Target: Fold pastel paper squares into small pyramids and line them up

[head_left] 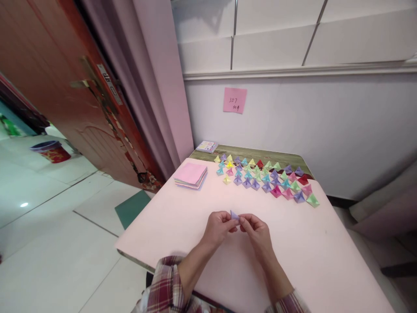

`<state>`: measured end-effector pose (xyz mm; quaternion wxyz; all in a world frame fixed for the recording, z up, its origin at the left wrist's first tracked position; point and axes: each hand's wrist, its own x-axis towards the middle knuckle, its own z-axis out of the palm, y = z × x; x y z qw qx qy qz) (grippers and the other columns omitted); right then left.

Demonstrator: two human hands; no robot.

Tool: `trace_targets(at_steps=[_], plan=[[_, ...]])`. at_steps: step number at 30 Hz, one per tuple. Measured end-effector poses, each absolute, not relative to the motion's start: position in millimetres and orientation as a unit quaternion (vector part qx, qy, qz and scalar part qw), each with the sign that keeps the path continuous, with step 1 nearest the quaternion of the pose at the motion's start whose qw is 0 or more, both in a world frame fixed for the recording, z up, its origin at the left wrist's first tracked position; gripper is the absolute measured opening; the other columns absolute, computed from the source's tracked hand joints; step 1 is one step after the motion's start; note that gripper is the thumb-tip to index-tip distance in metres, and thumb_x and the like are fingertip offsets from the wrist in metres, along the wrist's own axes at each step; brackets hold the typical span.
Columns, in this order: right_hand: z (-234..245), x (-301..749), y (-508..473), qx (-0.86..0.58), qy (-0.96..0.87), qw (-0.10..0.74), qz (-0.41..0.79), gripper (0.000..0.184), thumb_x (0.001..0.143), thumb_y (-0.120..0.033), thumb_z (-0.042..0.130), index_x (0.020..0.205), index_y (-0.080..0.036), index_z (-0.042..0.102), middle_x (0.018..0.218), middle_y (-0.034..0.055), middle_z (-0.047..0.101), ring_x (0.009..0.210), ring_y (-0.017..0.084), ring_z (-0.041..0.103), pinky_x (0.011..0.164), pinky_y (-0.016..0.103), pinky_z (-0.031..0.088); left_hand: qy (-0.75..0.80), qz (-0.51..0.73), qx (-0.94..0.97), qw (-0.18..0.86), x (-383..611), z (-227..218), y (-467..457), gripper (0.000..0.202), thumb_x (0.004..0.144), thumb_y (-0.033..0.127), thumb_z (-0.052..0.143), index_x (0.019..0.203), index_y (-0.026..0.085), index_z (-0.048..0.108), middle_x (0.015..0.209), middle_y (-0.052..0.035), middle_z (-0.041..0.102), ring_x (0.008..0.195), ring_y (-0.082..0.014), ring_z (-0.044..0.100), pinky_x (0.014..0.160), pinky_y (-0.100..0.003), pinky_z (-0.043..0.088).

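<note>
Both hands meet over the near middle of the pink-covered table, pinching a small folded piece of lavender paper (234, 215) between them. My left hand (219, 226) grips its left side with thumb and fingers. On the right side, the thumb and forefinger of my right hand (256, 228) close on its edge; the lower part of the paper is hidden by the fingertips. Beyond the hands stand rows of small pointed folded paper pieces (247, 182) in purple, blue, green, yellow, pink and red. A stack of square coloured paper sheets (191, 173), pink on top, lies to the left.
The pink tabletop (169, 221) ends at a wall behind, where a pink note (235, 100) hangs. A small packet (207, 147) lies at the far left corner. Left of the table are a curtain (163, 78), a wooden door (65, 65) and a red bucket (52, 152).
</note>
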<state>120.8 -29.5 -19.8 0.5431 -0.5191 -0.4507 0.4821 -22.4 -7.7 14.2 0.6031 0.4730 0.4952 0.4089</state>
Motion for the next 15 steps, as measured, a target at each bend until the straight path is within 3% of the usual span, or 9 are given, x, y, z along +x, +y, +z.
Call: trace_targets(at_steps=[3, 8, 15], plan=[[-20.4, 121.3, -29.2, -0.512, -0.457, 0.559, 0.465, 0.035, 0.075, -0.046, 0.07, 0.096, -0.018, 0.068, 0.085, 0.0062, 0.07, 0.075, 0.019, 0.064, 0.068, 0.029, 0.053, 0.501, 0.414, 0.48, 0.589, -24.1, 10.4, -7.1, 0.029, 0.065, 0.033, 0.075, 0.056, 0.016, 0.053, 0.05, -0.0002, 0.06, 0.054, -0.0143, 0.059, 0.055, -0.024, 0.044], [-19.1, 122.0, -29.9, -0.522, -0.563, 0.558, 0.315, 0.022, 0.083, -0.039, 0.063, 0.091, -0.02, 0.07, 0.094, 0.0081, 0.069, 0.088, 0.021, 0.065, 0.078, 0.034, 0.054, 0.483, 0.423, 0.519, 0.565, -23.7, 9.7, -8.2, 0.011, 0.07, 0.025, 0.067, 0.07, 0.014, 0.065, 0.066, -0.0031, 0.067, 0.066, -0.0156, 0.063, 0.064, -0.025, 0.047], [-20.6, 121.7, -30.5, -0.537, -0.613, 0.559, 0.153, 0.016, 0.087, -0.03, 0.059, 0.096, -0.022, 0.069, 0.091, 0.006, 0.07, 0.085, 0.019, 0.066, 0.075, 0.032, 0.054, 0.478, 0.426, 0.474, 0.604, -19.8, 15.4, -10.6, 0.008, 0.067, 0.021, 0.068, 0.071, 0.013, 0.067, 0.066, -0.004, 0.068, 0.066, -0.0154, 0.063, 0.065, -0.026, 0.046]])
